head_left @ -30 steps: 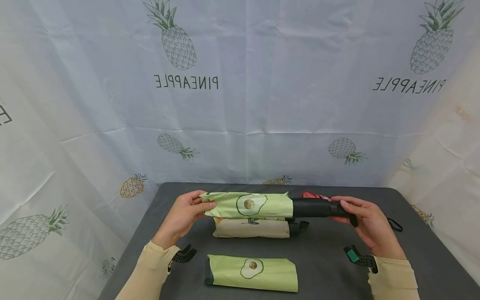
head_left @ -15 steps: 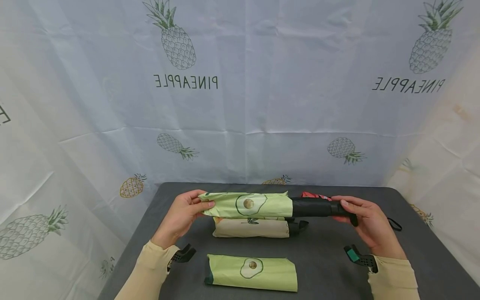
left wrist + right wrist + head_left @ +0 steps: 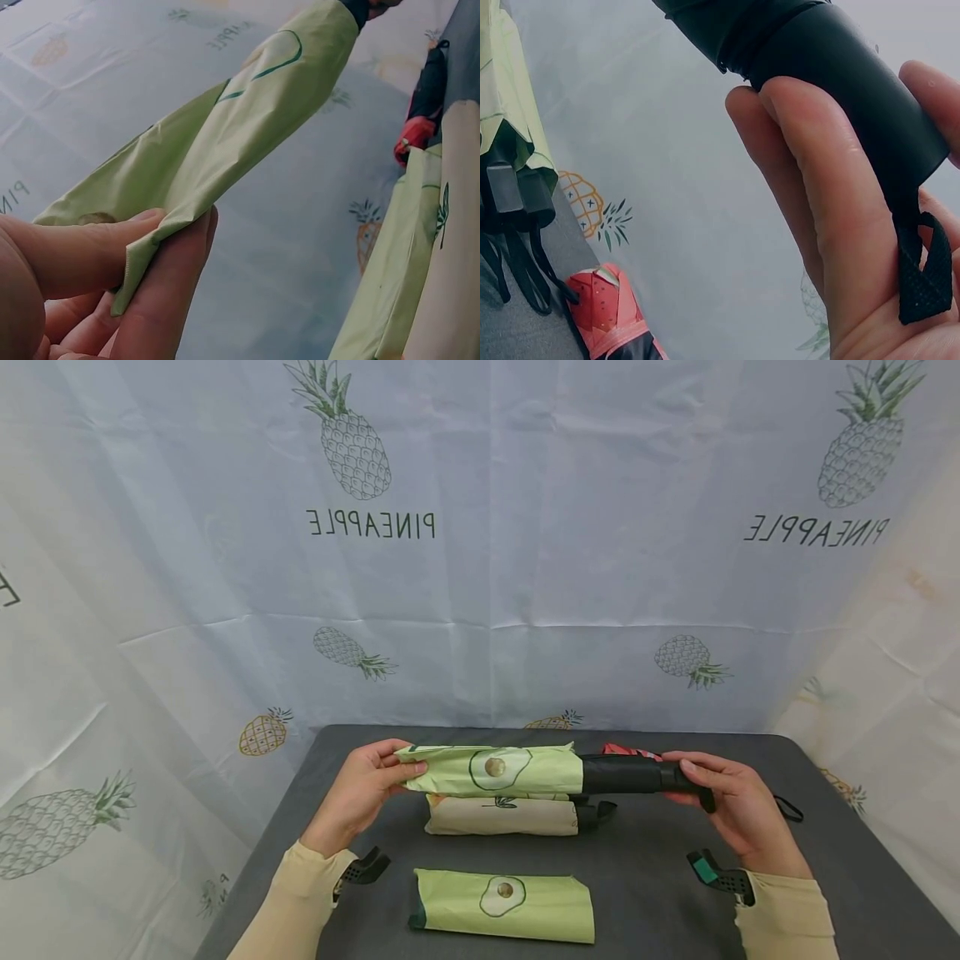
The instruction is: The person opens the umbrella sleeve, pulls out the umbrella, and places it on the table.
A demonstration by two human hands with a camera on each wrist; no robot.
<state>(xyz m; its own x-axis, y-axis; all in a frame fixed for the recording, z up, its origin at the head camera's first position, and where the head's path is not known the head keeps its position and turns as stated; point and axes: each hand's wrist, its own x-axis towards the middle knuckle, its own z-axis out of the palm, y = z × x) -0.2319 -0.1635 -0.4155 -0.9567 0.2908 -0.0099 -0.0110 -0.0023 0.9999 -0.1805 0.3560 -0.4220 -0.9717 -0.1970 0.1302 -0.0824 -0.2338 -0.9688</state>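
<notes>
A folded umbrella lies level between my hands, held above the back of the table. My left hand (image 3: 358, 793) pinches the far left end of its light green avocado-print sleeve (image 3: 442, 772). In the left wrist view that sleeve (image 3: 262, 127) looks slack and creased, its corner between thumb and fingers. My right hand (image 3: 742, 806) holds the black handle (image 3: 675, 777) at the other end. The right wrist view shows this handle (image 3: 855, 97) between fingers and thumb, a black wrist strap (image 3: 926, 289) hanging from it against the palm.
Just behind and below lies a cream folded umbrella (image 3: 502, 817) with a leaf print. A second light green avocado-print sleeve (image 3: 540, 918) lies flat at the front of the grey table (image 3: 637, 877). Some red fabric (image 3: 630, 750) shows at the back, beside a pineapple-print curtain (image 3: 525, 568).
</notes>
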